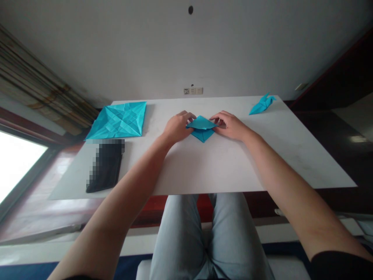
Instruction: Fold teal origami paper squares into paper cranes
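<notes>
Left hand [179, 126], right hand [229, 124]: fingers curled, pinching opposite sides of folded paper [202, 123] between them, at tabletop [210, 167]. Left of left hand: creased sheet [121, 120]; nearer, black slab [108, 166]. Right of right hand, farther: bird [264, 104].

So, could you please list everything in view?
table: one, white, centre
folded paper: one, turquoise, mid-table
creased sheet: one, turquoise, table's far left
paper bird: one, turquoise, table's far right
slab: one, black, table's near left
wall: one, grey, behind
sockets: three, pale, low on wall
spots: two, dark, above the sockets
curtain: one, striped brown, left
window: one, white, left edge
jeans: one pair, pale blue, bottom
arms: two, bare, over table
left fingers: one set, paper's left corner
right fingers: one set, paper's right corner
</notes>
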Motion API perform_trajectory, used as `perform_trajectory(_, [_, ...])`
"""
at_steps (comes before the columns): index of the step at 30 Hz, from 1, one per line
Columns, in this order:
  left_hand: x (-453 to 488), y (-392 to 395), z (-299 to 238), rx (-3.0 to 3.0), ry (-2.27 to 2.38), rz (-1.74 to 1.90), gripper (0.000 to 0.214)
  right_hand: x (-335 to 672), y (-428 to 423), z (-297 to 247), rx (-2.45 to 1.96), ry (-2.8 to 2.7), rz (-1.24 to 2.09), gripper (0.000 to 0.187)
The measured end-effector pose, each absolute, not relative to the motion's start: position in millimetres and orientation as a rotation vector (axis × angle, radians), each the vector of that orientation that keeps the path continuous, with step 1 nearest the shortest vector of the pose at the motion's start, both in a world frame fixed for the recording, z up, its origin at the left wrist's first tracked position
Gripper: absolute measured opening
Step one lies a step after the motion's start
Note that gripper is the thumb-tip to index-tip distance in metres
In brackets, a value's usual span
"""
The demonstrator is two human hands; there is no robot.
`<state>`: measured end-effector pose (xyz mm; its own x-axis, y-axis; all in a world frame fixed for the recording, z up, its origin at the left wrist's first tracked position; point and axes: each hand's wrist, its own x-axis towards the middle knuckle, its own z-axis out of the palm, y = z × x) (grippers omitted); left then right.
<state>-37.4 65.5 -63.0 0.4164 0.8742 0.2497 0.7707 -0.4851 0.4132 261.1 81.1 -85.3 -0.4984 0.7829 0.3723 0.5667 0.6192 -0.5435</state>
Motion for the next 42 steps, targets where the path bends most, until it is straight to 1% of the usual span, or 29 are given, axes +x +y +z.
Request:
perform_trajectory(2, [-32,61,-63,2.488,1.456,0.605,0.069,258,80,-88,-1.080,-2.265,0.387,0.043])
perform_trajectory(4, [-28,57,-64,2.550,1.439,0.551,0.078,255,80,-92,-1.117,-2.302,0.297,0.048])
perform_trajectory(5, [-27,56,-64,2.574,1.420,0.513,0.078,254,80,-94,-1.135,-2.323,0.258,0.048])
perform_trajectory(7, [-25,54,-64,2.598,1.383,0.438,0.070,253,81,-97,-1.154,-2.357,0.209,0.044])
perform_trajectory(9, [-24,54,-64,2.604,1.364,0.400,0.063,252,81,-97,-1.139,-2.379,0.210,0.041])
perform_trajectory(11, [-25,55,-64,2.609,1.376,0.401,0.062,252,81,-95,-1.102,-2.384,0.248,0.040])
perform_trajectory(16, [-27,60,-65,2.594,1.421,0.471,0.054,251,80,-87,-1.067,-2.334,0.325,0.046])
perform_trajectory(21, [-29,59,-64,2.560,1.432,0.541,0.060,252,77,-85,-1.123,-2.316,0.319,0.050])
perform_trajectory(26, [-28,52,-60,2.574,1.130,0.624,0.067,253,76,-83,-1.124,-2.326,0.343,0.045])
perform_trajectory(29, [-26,51,-59,2.532,1.067,0.611,0.065,253,76,-81,-1.139,-2.278,0.366,0.044])
perform_trajectory(31, [-26,53,-59,2.486,1.098,0.578,0.068,252,75,-79,-1.145,-2.243,0.408,0.045])
perform_trajectory(32, [-26,54,-60,2.472,1.111,0.562,0.065,252,75,-78,-1.145,-2.226,0.442,0.043])
perform_trajectory(35, [-28,59,-63,2.498,1.143,0.546,0.045,251,73,-76,-1.140,-2.169,0.567,0.036])
perform_trajectory(36, [-29,60,-64,2.513,1.161,0.550,0.043,250,73,-75,-1.137,-2.149,0.616,0.035])
perform_trajectory(39, [-32,61,-66,2.511,1.258,0.584,0.050,250,71,-73,-1.111,-2.117,0.758,0.037])
perform_trajectory(42, [-33,61,-66,2.495,1.284,0.595,0.052,252,71,-72,-1.100,-2.110,0.809,0.037])
